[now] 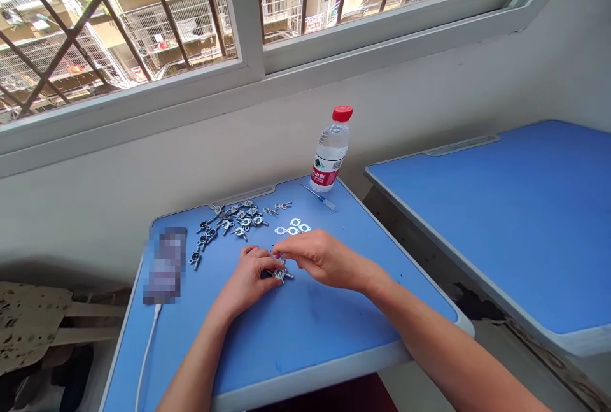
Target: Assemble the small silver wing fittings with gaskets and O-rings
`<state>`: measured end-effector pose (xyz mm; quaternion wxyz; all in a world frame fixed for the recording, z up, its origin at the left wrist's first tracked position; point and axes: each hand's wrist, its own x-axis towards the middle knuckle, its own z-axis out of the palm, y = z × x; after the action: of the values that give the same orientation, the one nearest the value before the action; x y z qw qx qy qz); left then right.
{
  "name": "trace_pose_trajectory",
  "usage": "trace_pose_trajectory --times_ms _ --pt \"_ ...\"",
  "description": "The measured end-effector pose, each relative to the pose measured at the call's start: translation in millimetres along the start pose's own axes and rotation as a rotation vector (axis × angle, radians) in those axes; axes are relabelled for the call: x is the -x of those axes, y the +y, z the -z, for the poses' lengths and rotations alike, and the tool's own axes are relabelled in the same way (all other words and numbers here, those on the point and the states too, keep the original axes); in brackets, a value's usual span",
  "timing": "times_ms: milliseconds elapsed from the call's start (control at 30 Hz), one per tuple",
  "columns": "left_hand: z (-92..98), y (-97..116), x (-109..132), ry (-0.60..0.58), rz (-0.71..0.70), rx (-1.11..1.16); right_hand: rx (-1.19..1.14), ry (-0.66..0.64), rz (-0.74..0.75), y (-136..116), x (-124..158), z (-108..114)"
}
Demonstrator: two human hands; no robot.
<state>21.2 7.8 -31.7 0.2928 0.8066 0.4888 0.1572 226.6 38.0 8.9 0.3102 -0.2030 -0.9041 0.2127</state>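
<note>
1. Two bare forearms reach in from the bottom of the view to a blue desk (305,329), with 12 o'clock as the far side of the desk and its centre as the clock's middle.
2. The left hand (248,278) is curled, and the right hand (324,259) bends over from 3 o'clock. Together they grasp a small metal fitting (280,274) at the desk's centre, though the exact finger hold is partly hidden.
3. At 11 o'clock lies a loose heap of similar fittings (233,221). Just right of it, at 12 o'clock, sit white gaskets (292,227).
4. A thin tool (319,197) lies at 1 o'clock, near the desk's far edge.
5. Beyond it stands a water bottle (331,148) with a red cap, upright at the far corner.
6. At 9 o'clock lies a pixelated phone (165,265), with a white cable (147,355) trailing toward 7 o'clock.
7. A second blue desk (491,221) stands at 3 o'clock, apart from the first.
8. A white wall (143,208) rises behind the desks, under a barred window (245,23) facing caged apartment balconies (181,17).
</note>
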Motion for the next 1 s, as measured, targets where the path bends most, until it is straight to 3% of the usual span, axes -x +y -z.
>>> trace_pose_trajectory --times_ms 433,633,1000 --pt "-1.2 -2.7 -1.7 0.008 -0.023 0.011 0.059 0.113 -0.113 0.8 0.0 -11.4" --pt "-2.6 -4.2 -0.6 0.001 -0.013 0.032 -0.084 0.212 -0.039 -2.3 -3.0 -15.8" --pt "-3.3 -5.4 0.1 -0.008 -0.01 0.038 -0.089 0.121 -0.024 -0.5 -3.1 -21.0"
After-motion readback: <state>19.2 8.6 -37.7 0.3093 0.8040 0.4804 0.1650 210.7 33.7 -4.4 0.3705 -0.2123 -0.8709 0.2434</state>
